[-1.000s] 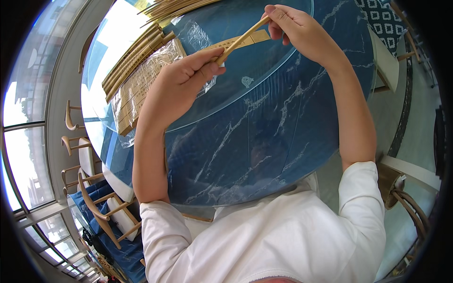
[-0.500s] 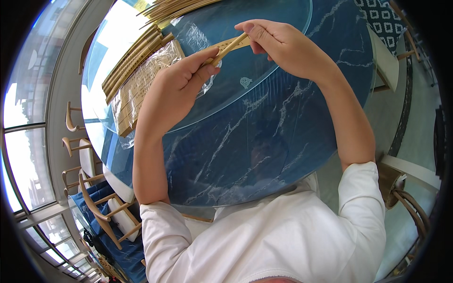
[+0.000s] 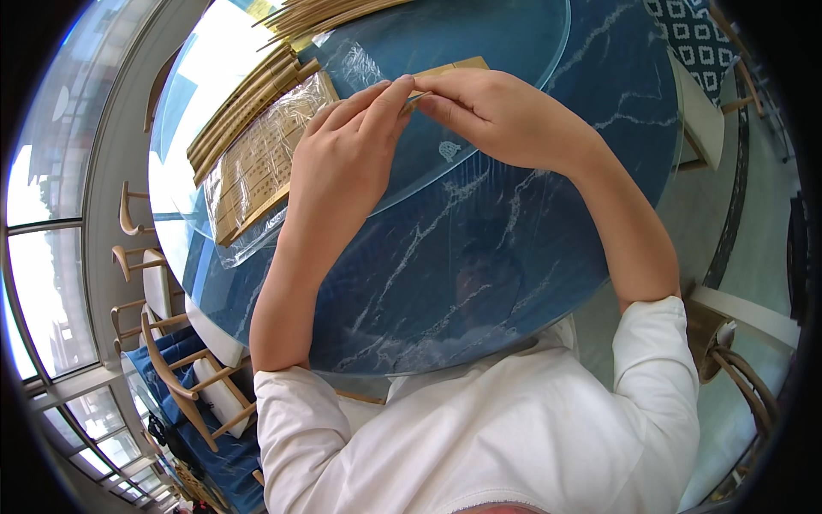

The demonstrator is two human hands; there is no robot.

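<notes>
Left hand: my left hand (image 3: 347, 154) is closed in a pinch, thumb and forefinger tips pressed on the near end of the thin wooden strip (image 3: 445, 70).
Right hand: my right hand (image 3: 505, 116) is closed too, fingertips gripping the same strip right beside the left fingertips, so both hands meet over it.
Strip: pale and flat, it sits between my two sets of fingertips; only a short length shows past my right knuckles, pointing toward the far edge of the bench (image 3: 479, 283).
Height: I cannot tell whether the strip touches the glass turntable (image 3: 505, 34) or is held just above it.
Nearby: a clear plastic bag of strips (image 3: 257, 163) lies just left of my left hand, toward the left edge of the bench, with loose wooden slats (image 3: 244, 98) along its far side.
Change: a second ago my hands were apart, each at one end of the slanted strip; now my right hand has slid down to the left, and most of the strip is hidden under it.
</notes>
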